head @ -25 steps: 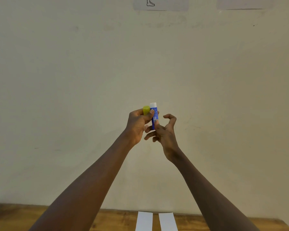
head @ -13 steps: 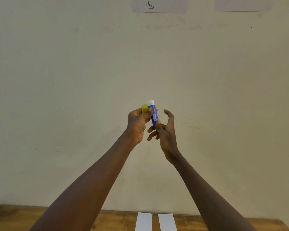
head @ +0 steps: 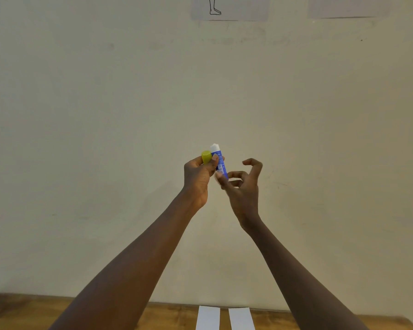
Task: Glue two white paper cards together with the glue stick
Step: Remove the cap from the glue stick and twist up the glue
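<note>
Both arms are raised in front of the wall. My left hand (head: 197, 178) grips the blue glue stick (head: 218, 160) upright, its white glue tip exposed at the top, and also holds the yellow-green cap (head: 206, 157) beside it. My right hand (head: 242, 186) pinches the bottom end of the glue stick with thumb and a finger, its other fingers curled and apart. Two white paper cards lie side by side on the wooden table at the bottom edge: the left card (head: 208, 318) and the right card (head: 241, 319).
A wooden table (head: 34, 313) runs along the bottom of the view against a plain beige wall. Two sheets of paper (head: 229, 8) hang on the wall at the top, one with a drawn foot.
My right hand's fingers have curled and shifted at the base of the glue stick, as in twisting it. My left hand keeps its grip on stick and cap.
</note>
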The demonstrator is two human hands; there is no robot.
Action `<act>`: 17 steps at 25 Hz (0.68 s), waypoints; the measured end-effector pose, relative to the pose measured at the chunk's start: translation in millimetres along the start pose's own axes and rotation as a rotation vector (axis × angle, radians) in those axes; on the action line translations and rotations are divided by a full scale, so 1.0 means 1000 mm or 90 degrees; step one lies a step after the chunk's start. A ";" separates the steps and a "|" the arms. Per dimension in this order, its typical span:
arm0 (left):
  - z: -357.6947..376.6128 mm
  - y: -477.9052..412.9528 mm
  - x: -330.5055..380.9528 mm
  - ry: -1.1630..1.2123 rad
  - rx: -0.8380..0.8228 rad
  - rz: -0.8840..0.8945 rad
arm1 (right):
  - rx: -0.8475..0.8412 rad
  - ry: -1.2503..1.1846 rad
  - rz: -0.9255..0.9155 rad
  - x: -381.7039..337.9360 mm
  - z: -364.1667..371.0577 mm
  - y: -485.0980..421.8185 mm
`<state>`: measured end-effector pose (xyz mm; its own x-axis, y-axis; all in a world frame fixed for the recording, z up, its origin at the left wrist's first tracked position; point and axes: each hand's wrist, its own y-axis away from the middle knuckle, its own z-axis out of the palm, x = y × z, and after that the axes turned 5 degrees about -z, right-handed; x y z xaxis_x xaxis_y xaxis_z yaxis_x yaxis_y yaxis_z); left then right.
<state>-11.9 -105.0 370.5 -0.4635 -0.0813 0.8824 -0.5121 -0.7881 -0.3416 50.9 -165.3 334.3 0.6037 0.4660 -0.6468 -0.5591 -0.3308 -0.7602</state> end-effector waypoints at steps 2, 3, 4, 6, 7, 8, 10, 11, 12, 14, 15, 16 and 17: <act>0.001 -0.001 0.001 -0.001 -0.006 0.004 | 0.014 0.112 -0.054 0.001 0.002 0.000; 0.001 -0.001 0.002 0.000 -0.012 0.001 | -0.009 0.127 -0.064 0.002 0.002 0.000; 0.000 -0.001 0.002 -0.001 -0.015 -0.003 | -0.041 0.104 -0.055 0.002 0.002 0.000; -0.001 -0.001 0.000 -0.015 -0.009 -0.012 | -0.087 0.001 -0.002 0.002 -0.001 0.000; -0.001 0.000 -0.001 -0.018 -0.008 -0.012 | -0.086 -0.021 0.008 0.002 -0.002 0.000; 0.000 0.001 -0.002 -0.016 -0.007 -0.009 | -0.068 -0.002 -0.001 0.002 -0.002 -0.001; 0.001 0.002 -0.003 -0.011 -0.002 -0.005 | -0.029 0.126 -0.062 0.005 -0.002 -0.001; 0.002 0.002 -0.003 -0.006 -0.007 -0.004 | -0.024 0.177 -0.087 0.005 -0.001 0.001; 0.003 0.002 -0.003 0.000 -0.018 -0.004 | -0.033 0.186 -0.091 0.005 -0.001 0.002; 0.005 0.002 0.000 -0.008 -0.040 -0.010 | -0.073 0.078 -0.046 0.003 -0.001 0.004; 0.006 0.002 0.001 -0.017 -0.042 -0.013 | -0.086 0.010 -0.021 0.002 -0.002 0.003; 0.006 0.003 0.001 -0.018 -0.042 -0.011 | -0.083 -0.031 -0.006 0.002 -0.002 0.003; 0.006 0.004 0.001 -0.013 -0.039 -0.002 | -0.070 -0.039 -0.001 0.002 -0.002 0.004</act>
<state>-10.1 -112.2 371.8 -0.4475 -0.0909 0.8897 -0.5570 -0.7500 -0.3568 51.1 -166.9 330.0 0.5666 0.5148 -0.6434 -0.4910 -0.4161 -0.7653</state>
